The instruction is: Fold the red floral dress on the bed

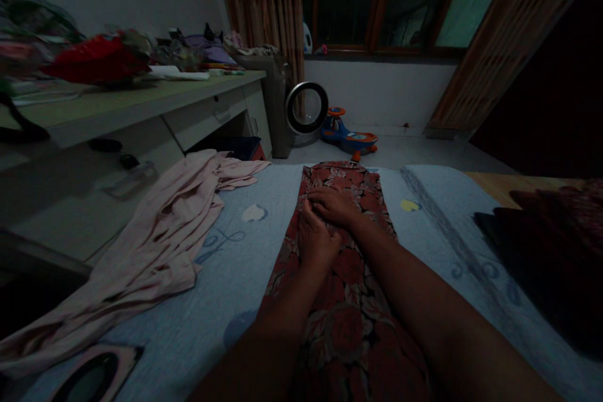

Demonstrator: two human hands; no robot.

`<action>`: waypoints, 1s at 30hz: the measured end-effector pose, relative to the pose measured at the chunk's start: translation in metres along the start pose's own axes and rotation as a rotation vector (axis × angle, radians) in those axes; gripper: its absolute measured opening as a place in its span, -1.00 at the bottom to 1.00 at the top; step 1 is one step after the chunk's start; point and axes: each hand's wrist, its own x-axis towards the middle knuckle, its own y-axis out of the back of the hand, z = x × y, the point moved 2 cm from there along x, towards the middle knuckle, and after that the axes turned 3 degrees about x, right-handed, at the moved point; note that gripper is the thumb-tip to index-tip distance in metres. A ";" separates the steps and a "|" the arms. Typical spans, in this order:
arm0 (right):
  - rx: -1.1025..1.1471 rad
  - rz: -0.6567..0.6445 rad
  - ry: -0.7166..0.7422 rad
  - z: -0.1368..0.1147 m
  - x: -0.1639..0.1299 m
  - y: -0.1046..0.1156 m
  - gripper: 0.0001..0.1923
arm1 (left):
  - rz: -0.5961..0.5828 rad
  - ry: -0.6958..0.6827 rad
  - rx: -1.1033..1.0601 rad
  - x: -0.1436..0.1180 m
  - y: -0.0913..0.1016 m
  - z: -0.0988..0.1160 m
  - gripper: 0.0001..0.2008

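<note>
- Nearest me, at the bottom of the frame, both forearms run up the middle over the red floral garment (pixel 348 301), which lies as a long narrow strip from lower centre to mid-frame on the pale blue bed sheet (pixel 226 276).
- My left hand (pixel 316 242) rests flat, fingers closed together and pressing the cloth, holding nothing that I can see; I judge it works best as an anchor, so I would keep its weight steady.
- My right hand (pixel 335 206) sits just beyond it, touching it, palm down with fingers curled a little on the fabric; whether it pinches a fold I cannot tell in this dim light.
- To do this smoothing well, I judge the strokes should run along the strip toward its far end, keeping both long edges parallel.
- At lower left a dark oval object with a pink rim (pixel 94 377) lies on the sheet, well apart from the hands.
- Left of centre a pink garment (pixel 155 239) sprawls loose, near but not touching the red one.
- At far right lies a dark pile of cloth (pixel 551 245).
- Farther off, a cluttered desk (pixel 141 103) at upper left, and a ride-on toy (pixel 348 135) on the floor.
</note>
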 end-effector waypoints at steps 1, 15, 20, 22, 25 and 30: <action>0.005 -0.030 0.004 0.001 0.000 -0.002 -0.61 | -0.004 -0.002 -0.001 0.000 0.000 0.000 0.02; -0.069 -0.110 -0.211 0.006 0.001 -0.002 -0.43 | -0.047 0.009 0.034 0.000 -0.002 -0.002 0.00; -0.014 0.134 -0.162 0.010 0.002 0.007 -0.58 | -0.027 0.037 0.045 0.000 -0.002 -0.002 0.03; 0.001 0.115 -0.114 0.010 0.003 0.005 -0.61 | 0.007 0.027 0.052 0.000 -0.002 -0.001 0.04; 0.037 0.009 -0.045 0.007 0.003 -0.002 -0.64 | 0.040 0.023 0.055 -0.001 -0.002 0.001 0.04; 0.013 -0.105 -0.070 0.005 0.003 -0.009 -0.55 | 0.020 0.025 0.060 -0.001 0.000 0.003 0.02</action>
